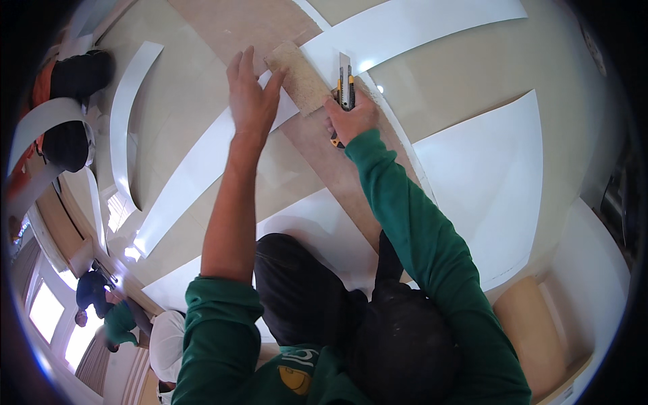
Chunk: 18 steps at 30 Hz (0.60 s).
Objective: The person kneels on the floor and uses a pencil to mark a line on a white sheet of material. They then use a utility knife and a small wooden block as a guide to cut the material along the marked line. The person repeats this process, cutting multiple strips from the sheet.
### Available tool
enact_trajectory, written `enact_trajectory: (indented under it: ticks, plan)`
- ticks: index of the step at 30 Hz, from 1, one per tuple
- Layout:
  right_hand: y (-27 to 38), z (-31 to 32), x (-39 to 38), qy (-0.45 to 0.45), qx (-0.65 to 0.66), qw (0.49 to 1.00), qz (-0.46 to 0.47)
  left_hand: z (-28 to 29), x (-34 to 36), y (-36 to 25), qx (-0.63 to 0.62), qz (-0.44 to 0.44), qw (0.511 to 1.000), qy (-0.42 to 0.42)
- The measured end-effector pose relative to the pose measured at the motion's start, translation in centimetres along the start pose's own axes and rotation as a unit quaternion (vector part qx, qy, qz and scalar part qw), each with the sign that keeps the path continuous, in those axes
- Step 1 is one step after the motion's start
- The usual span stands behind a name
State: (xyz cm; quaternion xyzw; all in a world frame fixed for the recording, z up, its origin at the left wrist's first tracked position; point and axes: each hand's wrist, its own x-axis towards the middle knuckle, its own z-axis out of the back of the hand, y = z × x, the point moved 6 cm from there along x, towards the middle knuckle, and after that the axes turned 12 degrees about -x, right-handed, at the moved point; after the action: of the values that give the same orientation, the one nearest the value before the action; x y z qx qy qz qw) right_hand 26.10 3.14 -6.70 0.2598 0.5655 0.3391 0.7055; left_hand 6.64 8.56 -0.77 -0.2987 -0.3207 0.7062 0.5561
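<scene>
My right hand (pixel 352 120) is closed around a utility knife (pixel 345 91) with a yellow and black body, its blade pointing away from me. My left hand (pixel 253 101) has its fingers spread. Its thumb is at the left end of a speckled tan block (pixel 299 79); whether it presses on it I cannot tell. The block lies across a long white strip (pixel 196 165), which runs from the lower left to the far right over a brown board (pixel 324 155). The knife is just right of the block.
A large white sheet (pixel 482 182) lies on the right, and a curved white strip (pixel 123 121) on the left. Another white sheet (pixel 317 219) is by my knees. A tan piece (pixel 530 334) sits at the lower right. Other people (pixel 125 320) are on the left.
</scene>
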Motion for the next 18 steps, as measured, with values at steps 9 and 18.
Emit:
enact_trajectory:
  ticks: [9, 18]
  plan:
    - [-0.2, 0.2, 0.3, -0.002, -0.043, 0.999, 0.004, -4.0, 0.0, 0.3, 0.038, 0.121, 0.979, -0.16]
    - [-0.4, -0.3, 0.1, -0.008, 0.002, 1.0, -0.003, -4.9, -0.1, 1.1, 0.071, 0.098, 0.965, -0.231]
